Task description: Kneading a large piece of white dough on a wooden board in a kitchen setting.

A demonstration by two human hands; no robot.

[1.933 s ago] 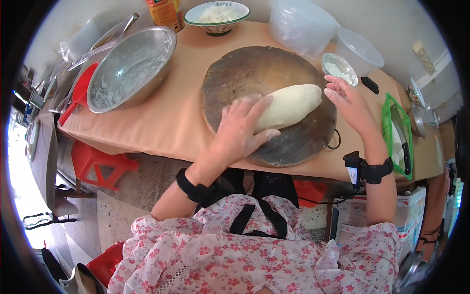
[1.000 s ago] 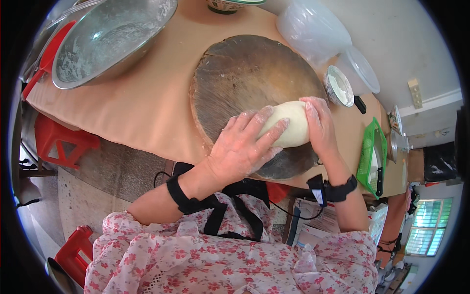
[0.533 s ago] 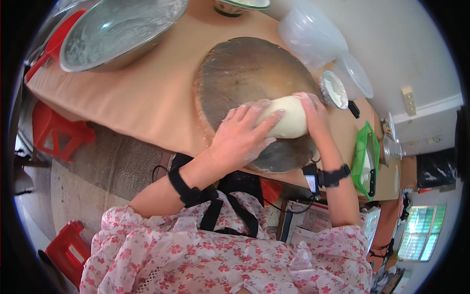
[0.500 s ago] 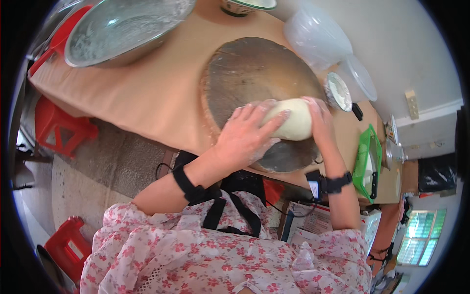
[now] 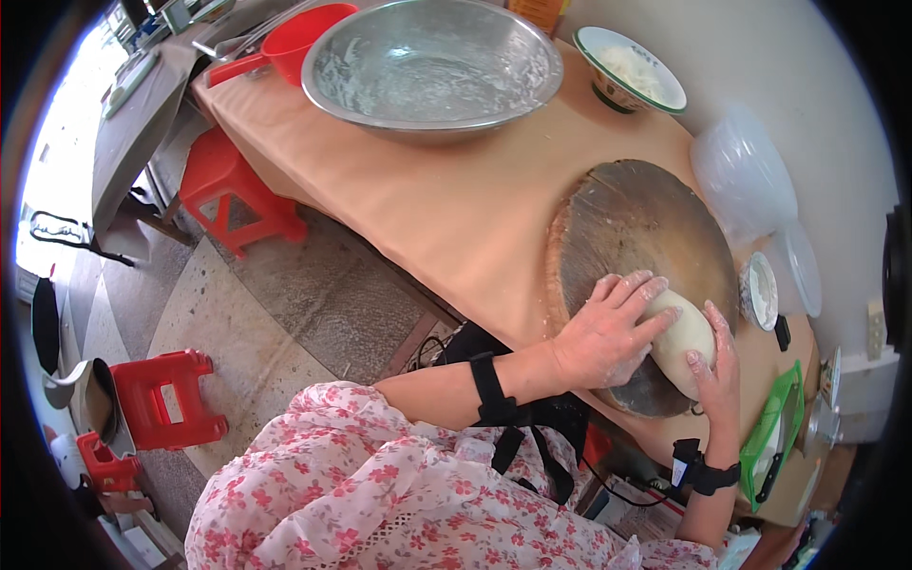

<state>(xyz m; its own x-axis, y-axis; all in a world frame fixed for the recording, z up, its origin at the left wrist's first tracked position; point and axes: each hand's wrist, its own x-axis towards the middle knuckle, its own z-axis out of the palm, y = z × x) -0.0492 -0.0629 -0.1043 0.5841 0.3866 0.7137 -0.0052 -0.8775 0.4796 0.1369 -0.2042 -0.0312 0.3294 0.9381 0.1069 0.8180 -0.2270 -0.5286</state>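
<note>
A smooth, pale lump of dough (image 5: 686, 344) sits on the round wooden chopping block (image 5: 622, 223), near its front right edge. My left hand (image 5: 613, 332) lies over the dough's left side, with floury fingers bent onto its top. From the right, my right hand (image 5: 717, 375) cups the other side, thumb and fingers against the dough. Between them the two hands hold the lump; its underside is hidden.
Behind the block stand a large steel basin (image 5: 432, 71) dusted with flour, a red dipper (image 5: 299, 43) and a bowl of white shreds or powder (image 5: 632, 76). To the right are clear plastic containers (image 5: 746, 176), a small white bowl (image 5: 758, 290) and a green basket (image 5: 774, 427) with a knife. Red stools (image 5: 223, 190) stand left.
My view has swung left, so the table and block appear farther right and lower. Both hands stay on the dough, which now looks more tilted.
</note>
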